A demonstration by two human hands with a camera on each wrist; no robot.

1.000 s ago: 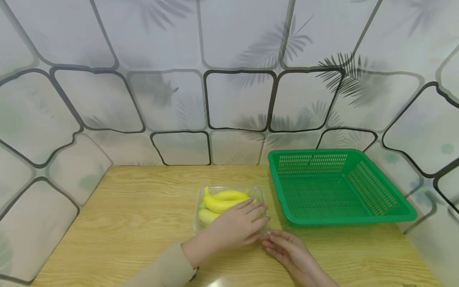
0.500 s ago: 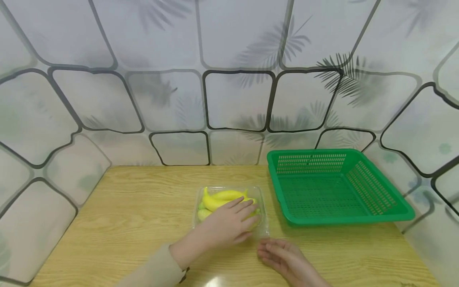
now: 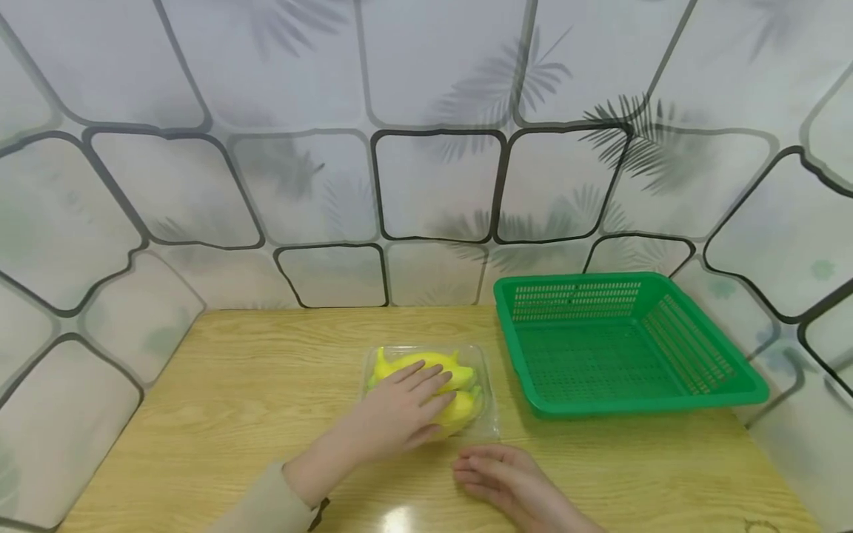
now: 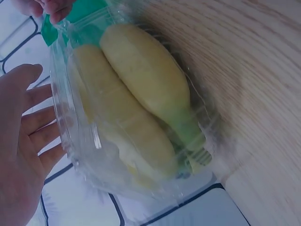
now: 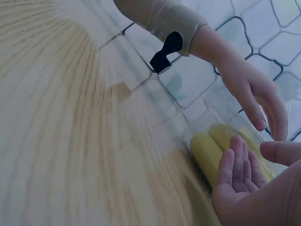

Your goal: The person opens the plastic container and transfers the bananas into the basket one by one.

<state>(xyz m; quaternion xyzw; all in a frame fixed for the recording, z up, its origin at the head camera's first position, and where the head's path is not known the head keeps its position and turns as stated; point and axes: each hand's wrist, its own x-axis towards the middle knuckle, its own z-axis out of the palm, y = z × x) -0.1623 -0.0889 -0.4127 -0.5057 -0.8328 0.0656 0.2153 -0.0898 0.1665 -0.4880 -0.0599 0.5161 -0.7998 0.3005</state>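
A clear plastic clamshell box (image 3: pixel 491 418) lies on the wooden table, with several yellow bananas (image 3: pixel 460 377) inside. In the left wrist view, clear plastic covers the thick bananas (image 4: pixel 148 70), whose ends turn green. My left hand (image 3: pixel 397 409) is spread over the box's top with straight fingers; whether it touches the plastic I cannot tell. It hides part of the fruit. Just in front of the box's near right corner is my right hand (image 3: pixel 504 475), apart from it. Its fingers (image 5: pixel 237 165) are slightly bent and hold nothing in the right wrist view.
A green plastic basket (image 3: pixel 533 407) with slotted walls stands to the right of the box, holding nothing visible. Behind the wooden table (image 3: pixel 253 370) rises a wall covering (image 3: pixel 440 185) with a stone and leaf pattern.
My right hand has let go of the box's near right corner and drawn back towards me and left. My left hand has slid left over the box, uncovering more bananas.
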